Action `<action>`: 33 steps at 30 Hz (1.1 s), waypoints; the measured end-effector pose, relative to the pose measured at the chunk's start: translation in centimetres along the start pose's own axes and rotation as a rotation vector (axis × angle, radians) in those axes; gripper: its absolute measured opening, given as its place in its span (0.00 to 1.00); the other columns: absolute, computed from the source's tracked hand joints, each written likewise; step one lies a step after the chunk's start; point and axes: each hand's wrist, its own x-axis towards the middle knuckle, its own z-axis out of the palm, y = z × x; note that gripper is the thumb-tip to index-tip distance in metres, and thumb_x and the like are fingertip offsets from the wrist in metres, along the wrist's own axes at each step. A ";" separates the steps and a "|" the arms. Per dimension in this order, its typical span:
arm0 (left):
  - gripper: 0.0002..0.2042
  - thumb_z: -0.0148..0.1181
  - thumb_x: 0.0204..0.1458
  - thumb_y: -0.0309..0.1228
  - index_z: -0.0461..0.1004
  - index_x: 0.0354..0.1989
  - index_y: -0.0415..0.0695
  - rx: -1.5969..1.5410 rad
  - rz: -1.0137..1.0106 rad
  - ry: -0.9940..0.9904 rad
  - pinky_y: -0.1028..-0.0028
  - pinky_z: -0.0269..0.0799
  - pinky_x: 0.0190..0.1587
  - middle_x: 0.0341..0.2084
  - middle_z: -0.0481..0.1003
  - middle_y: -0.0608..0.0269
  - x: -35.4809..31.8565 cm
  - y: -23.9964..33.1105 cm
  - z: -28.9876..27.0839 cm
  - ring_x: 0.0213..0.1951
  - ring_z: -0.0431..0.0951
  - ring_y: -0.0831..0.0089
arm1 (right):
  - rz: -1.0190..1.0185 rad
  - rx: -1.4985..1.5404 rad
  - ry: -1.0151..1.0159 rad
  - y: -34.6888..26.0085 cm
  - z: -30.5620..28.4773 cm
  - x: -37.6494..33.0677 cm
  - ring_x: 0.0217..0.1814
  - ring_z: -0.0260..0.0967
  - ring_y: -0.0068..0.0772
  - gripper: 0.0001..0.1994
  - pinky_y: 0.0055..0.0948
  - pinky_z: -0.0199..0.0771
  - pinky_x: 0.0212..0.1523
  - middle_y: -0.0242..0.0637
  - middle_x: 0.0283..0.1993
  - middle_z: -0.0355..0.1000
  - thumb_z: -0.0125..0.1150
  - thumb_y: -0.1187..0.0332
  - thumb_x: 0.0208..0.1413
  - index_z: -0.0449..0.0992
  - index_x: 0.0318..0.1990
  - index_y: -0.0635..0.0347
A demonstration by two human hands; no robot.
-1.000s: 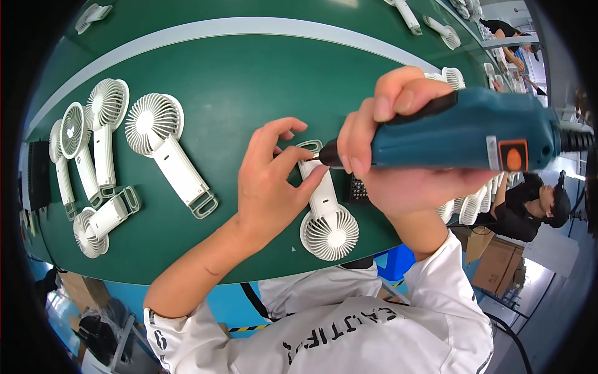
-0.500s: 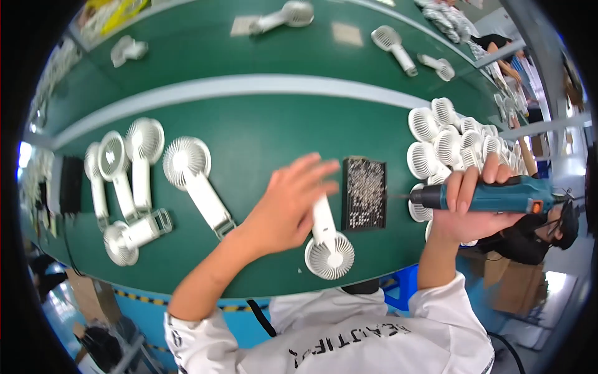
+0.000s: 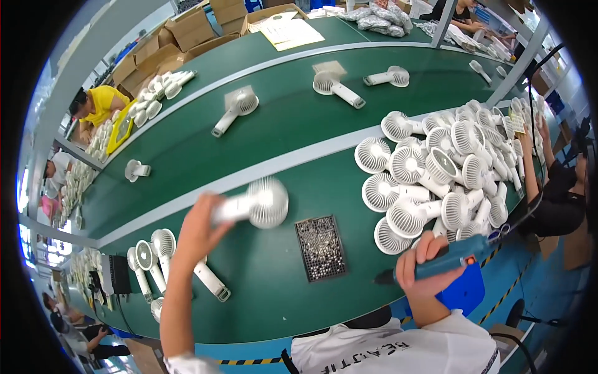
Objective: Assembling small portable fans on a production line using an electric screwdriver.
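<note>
My left hand (image 3: 200,230) is closed round the handle of a white handheld fan (image 3: 269,202), lifted above the green table and blurred by motion. The fan's round grille head points to the right. In my right hand (image 3: 422,269) is a teal and black electric screwdriver (image 3: 450,260), its tip aimed left toward a black tray (image 3: 303,252). Many small metal screws fill that tray, which lies between my hands. Under my left forearm, another fan's handle (image 3: 212,282) shows on the table, its head hidden.
White fans (image 3: 408,165) are heaped at the right. More fans (image 3: 145,255) lie in a row at the left beside a black box (image 3: 116,274). Beyond a grey rail (image 3: 293,163), several fans lie on the far green strip (image 3: 280,131). A co-worker (image 3: 564,193) is at the right.
My left hand has taken hold of the fan by the tray and carried it up and left. The screwdriver has come lower, its tip tilted down. The view has shifted.
</note>
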 end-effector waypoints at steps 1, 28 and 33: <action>0.20 0.67 0.44 0.28 0.68 0.46 0.39 0.045 0.010 0.090 0.59 0.70 0.46 0.41 0.71 0.49 3.6 -1.0 1.9 0.44 0.73 0.48 | -0.005 0.012 0.002 -0.2 -0.2 -0.4 0.13 0.64 0.39 0.33 0.36 0.61 0.10 0.41 0.36 0.60 0.38 0.34 0.60 0.61 0.35 0.64; 0.25 0.60 0.46 0.41 0.68 0.52 0.44 0.542 0.144 0.414 0.63 0.70 0.55 0.50 0.72 0.52 31.6 -7.7 7.4 0.54 0.73 0.58 | 0.054 -0.116 0.206 -0.9 1.4 1.4 0.08 0.60 0.32 0.26 0.31 0.65 0.06 0.38 0.32 0.58 0.43 0.43 0.64 0.57 0.32 0.62; 0.27 0.67 0.40 0.52 0.78 0.44 0.45 0.444 -0.295 0.033 0.60 0.74 0.50 0.45 0.77 0.55 27.9 -9.7 5.9 0.48 0.77 0.57 | 0.054 -0.113 0.210 -1.0 2.1 0.9 0.08 0.59 0.31 0.27 0.28 0.63 0.06 0.38 0.33 0.58 0.43 0.43 0.64 0.57 0.33 0.63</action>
